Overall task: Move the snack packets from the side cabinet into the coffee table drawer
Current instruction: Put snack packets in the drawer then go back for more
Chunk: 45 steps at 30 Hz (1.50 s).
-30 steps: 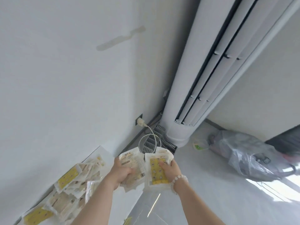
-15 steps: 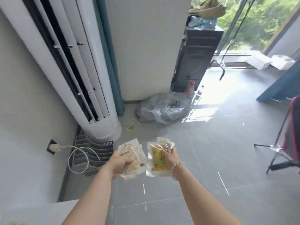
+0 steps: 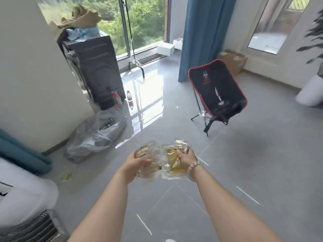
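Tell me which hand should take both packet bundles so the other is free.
Left, narrowly. The left hand lays its thumb across the clear brown-printed snack packets, with room to pinch more; the right hand curls its fingers tightly round the clear yellow-printed snack packets, right alongside.

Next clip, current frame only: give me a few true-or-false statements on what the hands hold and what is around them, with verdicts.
1. The left hand has its grip on brownish snack packets, and the right hand on yellow-printed snack packets. True.
2. The coffee table drawer is in view and pulled open. False: no coffee table or drawer shows in this frame.
3. A bead bracelet sits on the right wrist. True.
4. The black folding chair lies flat on its side. False: it stands on its legs on the tiled floor.
5. A clear plastic bag lies on the floor near the wall. True.
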Motion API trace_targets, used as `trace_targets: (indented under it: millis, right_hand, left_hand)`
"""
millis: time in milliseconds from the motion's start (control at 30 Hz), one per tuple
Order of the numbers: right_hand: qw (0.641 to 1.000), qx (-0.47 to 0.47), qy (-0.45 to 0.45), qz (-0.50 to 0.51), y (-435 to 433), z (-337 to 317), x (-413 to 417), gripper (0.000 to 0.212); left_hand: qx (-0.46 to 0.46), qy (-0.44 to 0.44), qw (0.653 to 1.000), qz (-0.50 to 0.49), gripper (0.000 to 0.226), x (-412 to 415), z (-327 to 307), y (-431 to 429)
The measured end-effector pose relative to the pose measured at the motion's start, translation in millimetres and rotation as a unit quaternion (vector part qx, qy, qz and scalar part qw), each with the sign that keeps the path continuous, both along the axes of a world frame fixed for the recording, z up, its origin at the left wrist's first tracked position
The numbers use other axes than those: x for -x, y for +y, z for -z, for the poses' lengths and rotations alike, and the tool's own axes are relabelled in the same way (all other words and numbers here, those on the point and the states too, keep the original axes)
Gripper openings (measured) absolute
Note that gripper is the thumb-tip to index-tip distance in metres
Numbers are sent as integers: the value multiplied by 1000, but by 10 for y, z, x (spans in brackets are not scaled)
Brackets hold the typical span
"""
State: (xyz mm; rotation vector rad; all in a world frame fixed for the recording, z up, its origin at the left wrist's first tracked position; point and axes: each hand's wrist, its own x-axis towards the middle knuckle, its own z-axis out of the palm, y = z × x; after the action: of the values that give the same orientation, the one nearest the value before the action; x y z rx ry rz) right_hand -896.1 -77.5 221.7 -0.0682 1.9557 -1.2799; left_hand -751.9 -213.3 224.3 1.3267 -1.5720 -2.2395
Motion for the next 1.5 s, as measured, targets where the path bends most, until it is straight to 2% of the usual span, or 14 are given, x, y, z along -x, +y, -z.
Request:
trace_targets:
  millis: [267, 500, 600, 833, 967, 1033, 1067, 1167, 1233, 1367, 1500]
  right_hand:
    - [991, -22, -13, 130, 870, 2, 708, 39]
    - [962, -32, -18, 270, 1666, -61, 1216, 48]
    - [939, -47, -18, 339, 2042, -102, 1416, 54]
    - [874, -73, -12, 480, 2853, -269, 1742, 52]
    - [828, -82, -21, 554, 3252, -180, 1850, 52]
    - [804, -81, -17, 588, 3437, -145, 1833, 50]
    - [790, -81, -15, 607, 3533, -124, 1800, 49]
    - [744, -84, -19, 662, 3823, -62, 1631, 48]
    - [714, -81, -31, 695, 3989, -35, 1490, 50]
    - [661, -72, -49, 745, 4284, 28, 1268, 47]
    - [624, -54, -60, 778, 4535, 134, 1086, 45]
  left_hand:
    - [-1, -20, 991, 132, 47, 1259, 24, 594]
    - [20, -28, 952, 303, 33, 2372, 18, 1185]
    - [24, -6, 915, 402, 24, 2846, -27, 1539]
    - [12, 17, 828, 560, 28, 3809, -136, 2450]
    - [15, 1, 790, 614, 56, 4203, -77, 3014]
    - [20, -8, 759, 650, 63, 4347, 2, 3310]
    - [27, -13, 740, 671, 61, 4388, 39, 3462]
    - [29, -3, 694, 719, 24, 4358, 91, 3919]
    - [26, -4, 664, 747, 26, 4305, 105, 4181]
    - [23, -19, 619, 785, 58, 4238, 137, 4643]
    - [35, -24, 567, 823, 49, 4141, 185, 5097]
